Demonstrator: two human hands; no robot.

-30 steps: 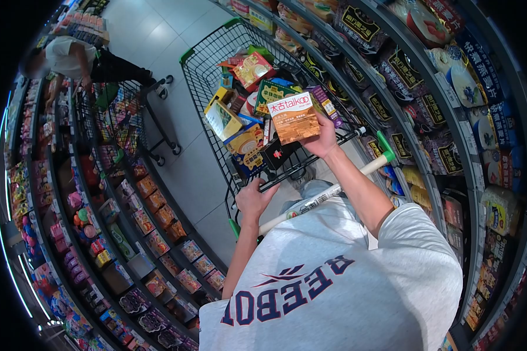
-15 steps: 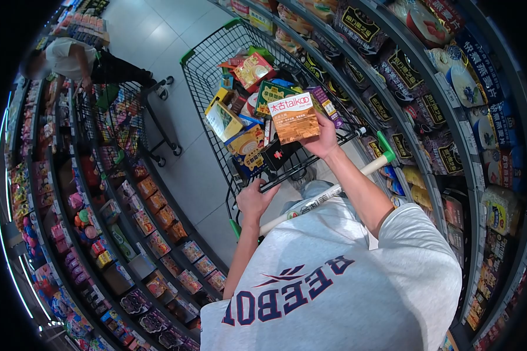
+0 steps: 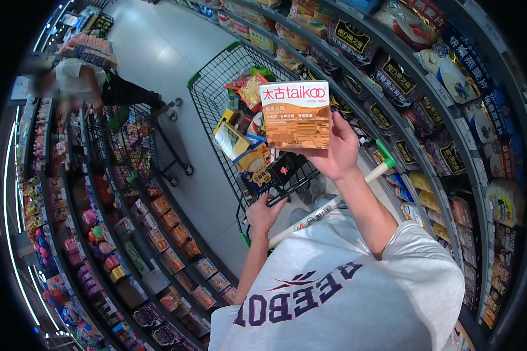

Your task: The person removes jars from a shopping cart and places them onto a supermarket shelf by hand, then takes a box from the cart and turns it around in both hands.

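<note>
My right hand (image 3: 341,146) holds up a white and orange taikoo sugar cube box (image 3: 297,120), thumb along its right side and the other fingers under it. The printed front faces me, above the shopping cart (image 3: 208,88). With its fingers closed, my left hand (image 3: 262,215) grips the dark near rim of the cart. Inside the cart lie a yellow box with a clear window (image 3: 231,140), a black box (image 3: 284,169) and several other packages, partly covered by the sugar cube box. The pale cart handle (image 3: 293,227) runs between my forearms and my body.
Shelves of bagged oatmeal (image 3: 451,76) rise close on the right. On the left, a shelf unit (image 3: 152,245) carries small packets. Another person (image 3: 79,76) stands at the upper left by a second cart (image 3: 123,140). Tiled floor (image 3: 158,41) stretches ahead.
My right hand has raised the sugar cube box nearer to the camera, so it looks larger and hides more of the cart. My left hand stays on the cart rim.
</note>
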